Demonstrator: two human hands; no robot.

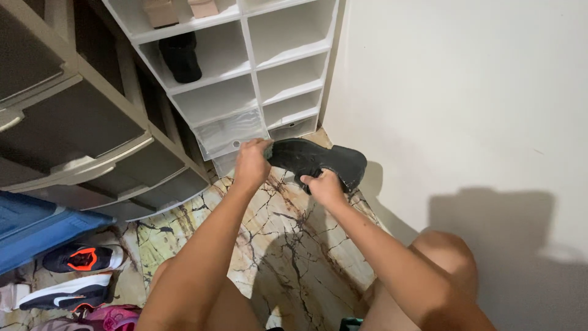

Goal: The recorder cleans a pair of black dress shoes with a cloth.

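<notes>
- Two pale, boxy pinkish-beige packages point(177, 9) sit in the top cubbies of the white shelf unit point(248, 67), cut off by the upper edge of the view; I can make out no label on them.
- A clear plastic box point(229, 132) fills one of the low cubbies, and a second clear-fronted one point(294, 127) sits to its right, each with a small round hole in its front.
- My left grip point(252, 160) is pressed together around one end of a black shoe point(318, 160), fingers curled over its edge, with something small and greenish just showing between my fingers and the shoe; I cannot tell what it is.
- My right grip point(324, 187) is closed on the shoe's lower side near its middle, knuckles towards me.
- The black shoe lies roughly level between my two grips, held up off the marbled floor point(288, 245), just in front of the lowest cubbies and close to the white wall point(465, 98); its far end juts out to the right past my right grip.
- Another black shoe point(180, 56) stands in a cubby higher up.
- To my left stands a grey drawer unit point(92, 135) with a blue bin point(37, 224) below it, and on the floor lie a black sneaker with orange point(82, 257), a black-and-white sneaker point(67, 294) and a pink shoe point(110, 319).
</notes>
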